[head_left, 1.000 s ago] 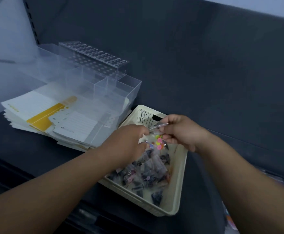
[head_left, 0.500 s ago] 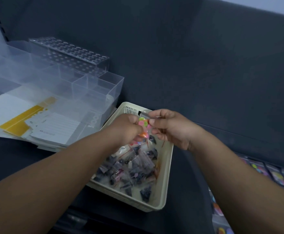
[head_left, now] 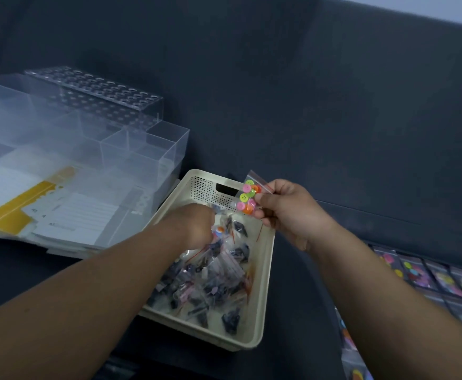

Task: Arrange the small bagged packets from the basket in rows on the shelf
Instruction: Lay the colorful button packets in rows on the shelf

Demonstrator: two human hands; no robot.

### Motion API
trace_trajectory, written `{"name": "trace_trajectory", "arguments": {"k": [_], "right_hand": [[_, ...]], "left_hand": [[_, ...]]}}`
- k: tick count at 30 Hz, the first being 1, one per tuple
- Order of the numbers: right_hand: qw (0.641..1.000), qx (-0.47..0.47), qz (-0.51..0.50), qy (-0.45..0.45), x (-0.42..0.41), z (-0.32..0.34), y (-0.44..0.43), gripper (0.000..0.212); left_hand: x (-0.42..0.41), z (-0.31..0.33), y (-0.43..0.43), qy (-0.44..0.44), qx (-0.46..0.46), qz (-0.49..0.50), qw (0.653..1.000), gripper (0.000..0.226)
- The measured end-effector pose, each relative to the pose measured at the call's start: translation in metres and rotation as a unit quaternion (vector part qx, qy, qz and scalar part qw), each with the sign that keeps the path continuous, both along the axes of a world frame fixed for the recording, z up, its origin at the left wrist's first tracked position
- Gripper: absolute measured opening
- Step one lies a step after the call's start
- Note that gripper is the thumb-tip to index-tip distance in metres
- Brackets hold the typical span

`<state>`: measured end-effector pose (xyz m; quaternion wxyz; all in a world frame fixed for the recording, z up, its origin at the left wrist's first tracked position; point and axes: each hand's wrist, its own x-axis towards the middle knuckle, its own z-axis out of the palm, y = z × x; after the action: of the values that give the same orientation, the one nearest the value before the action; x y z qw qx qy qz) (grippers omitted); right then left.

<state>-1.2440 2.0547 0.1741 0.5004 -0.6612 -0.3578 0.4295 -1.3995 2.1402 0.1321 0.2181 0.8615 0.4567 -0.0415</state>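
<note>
Button packet (head_left: 248, 197): pinched in right hand (head_left: 287, 212) above basket (head_left: 268, 272). Left hand (head_left: 197, 226): buried among packets (head_left: 210, 270), grip indiscernible. Likely risk: slick bag slipping from light pinch, falling back in.

Clear organiser: at the left we see a transparent plastic box (head_left: 145, 149) standing upright, divided into open-topped compartments.
Perforated rack: behind the organiser and a step higher, we make out a clear block (head_left: 95, 94) whose top is covered with rows of round holes.
Paper stack: white sheets (head_left: 2, 174) lie flat at the left edge, and we see part of them through the organiser's clear walls.
Yellow band: one sheet carries a slanted yellow stripe (head_left: 13, 207) at its near left.
Lined card: a white ruled card (head_left: 79, 215) lies on the stack, just right of the yellow band; we cannot read its print.
Back panel: a plain dark panel (head_left: 306, 105) rises behind everything.
Wall: we see a pale strip (head_left: 430, 9) above the panel at the top right.
</note>
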Motion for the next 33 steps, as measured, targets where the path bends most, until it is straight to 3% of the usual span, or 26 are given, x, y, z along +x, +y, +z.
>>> {"name": "trace_trajectory", "arguments": {"k": [3, 9, 15, 21, 23, 25, 27, 33], "right_hand": [[1.0, 0.002, -0.002, 0.007, 0.002, 0.0, -0.004, 0.019], [1.0, -0.005, -0.003, 0.022, 0.009, -0.001, -0.011, 0.019], [0.999, 0.016, 0.013, 0.045, 0.008, 0.001, -0.019, 0.018], [0.995, 0.026, 0.033, 0.089, 0.01, 0.008, -0.042, 0.015], [0.995, 0.035, 0.029, 0.089, 0.014, 0.012, -0.055, 0.013], [0.995, 0.045, 0.025, 0.09, 0.02, 0.014, -0.072, 0.015], [0.994, 0.054, 0.014, 0.097, 0.029, 0.016, -0.092, 0.013], [0.995, 0.038, -0.002, 0.09, 0.073, 0.016, -0.168, 0.009]], "left_hand": [[0.001, -0.004, 0.001, -0.033, -0.001, 0.01, 0.999, 0.01], [-0.001, 0.006, 0.01, -0.224, -0.067, 0.122, 0.965, 0.017], [0.001, 0.029, 0.001, -0.391, -0.27, 0.203, 0.856, 0.038], [0.015, 0.063, -0.042, -0.482, -0.468, 0.19, 0.716, 0.016], [0.02, 0.071, -0.059, -0.465, -0.479, 0.158, 0.728, 0.009], [0.029, 0.074, -0.079, -0.428, -0.443, 0.113, 0.78, 0.015], [0.043, 0.072, -0.101, -0.424, -0.399, 0.107, 0.806, 0.023], [0.093, 0.063, -0.166, -0.433, -0.346, 0.126, 0.822, 0.022]]}}
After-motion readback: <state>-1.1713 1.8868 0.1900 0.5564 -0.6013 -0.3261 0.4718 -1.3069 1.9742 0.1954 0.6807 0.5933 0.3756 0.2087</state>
